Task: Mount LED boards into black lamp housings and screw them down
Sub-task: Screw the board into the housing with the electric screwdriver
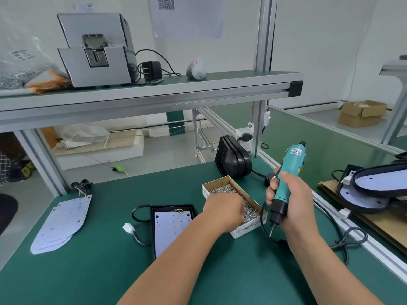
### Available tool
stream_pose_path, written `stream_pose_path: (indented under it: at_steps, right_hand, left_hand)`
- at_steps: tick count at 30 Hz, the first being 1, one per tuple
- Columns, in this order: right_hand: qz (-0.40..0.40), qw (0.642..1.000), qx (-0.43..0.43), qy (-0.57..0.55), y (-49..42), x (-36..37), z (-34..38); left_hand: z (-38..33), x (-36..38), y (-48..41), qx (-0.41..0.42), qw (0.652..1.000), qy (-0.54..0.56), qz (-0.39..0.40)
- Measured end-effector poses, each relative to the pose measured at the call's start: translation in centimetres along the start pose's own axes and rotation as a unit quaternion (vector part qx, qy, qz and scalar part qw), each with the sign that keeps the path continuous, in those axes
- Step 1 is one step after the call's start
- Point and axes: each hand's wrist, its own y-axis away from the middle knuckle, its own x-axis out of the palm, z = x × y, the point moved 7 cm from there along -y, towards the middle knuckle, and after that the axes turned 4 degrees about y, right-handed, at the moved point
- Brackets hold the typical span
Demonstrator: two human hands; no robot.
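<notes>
Grip: right hand [293,201] on teal screwdriver [291,170], left hand [222,208] in "SPRING" box [248,229]

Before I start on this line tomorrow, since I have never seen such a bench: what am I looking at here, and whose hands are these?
There is no machine here: a person works with bare hands, and the one picture comes from a camera worn on their head, looking forward and down. The left hand reaches into a cardboard box of small screws; whether it has picked one up is hidden. The right hand grips a teal electric screwdriver, tip pointing down. On the green bench lies a black lamp housing with an LED board inside it. To the left lies a stack of loose LED boards; behind the box, more black housings stand on edge.
</notes>
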Motion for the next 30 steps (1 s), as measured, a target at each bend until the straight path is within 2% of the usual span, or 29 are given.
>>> stream_pose_path:
  at_steps: [8, 17, 21, 23, 25, 27, 30]
  right_hand:
    - [0.000, 1.000, 0.003, -0.006, -0.2, 0.1, -0.2]
    - [-0.005, 1.000, 0.005, -0.007, 0.0, 0.1, -0.3]
    - [-0.005, 1.000, 0.010, -0.009, -0.1, 0.2, -0.4]
    - [-0.003, 1.000, 0.012, -0.009, -0.1, 0.2, -0.5]
    - [-0.001, 1.000, 0.015, -0.011, -0.1, 0.2, -0.5]
    - [0.000, 1.000, 0.016, -0.013, 0.0, 0.3, -0.4]
    - [0.007, 1.000, 0.018, -0.017, 0.3, 0.8, -0.4]
  left_hand:
    - [1.3, 0.3, 0.5, -0.039, 0.990, 0.132, -0.015]
    - [1.6, -0.3, 0.9, -0.059, 0.986, 0.153, -0.029]
    - [1.7, -1.0, 1.4, -0.059, 0.959, 0.276, -0.032]
    - [1.7, -2.2, 1.9, -0.047, 0.929, 0.361, -0.061]
    - [2.0, -3.4, 2.6, -0.044, 0.882, 0.460, -0.090]
    - [2.8, -3.9, 3.7, -0.062, 0.802, 0.587, -0.087]
    - [4.4, -3.8, 6.3, -0.088, 0.661, 0.744, -0.049]
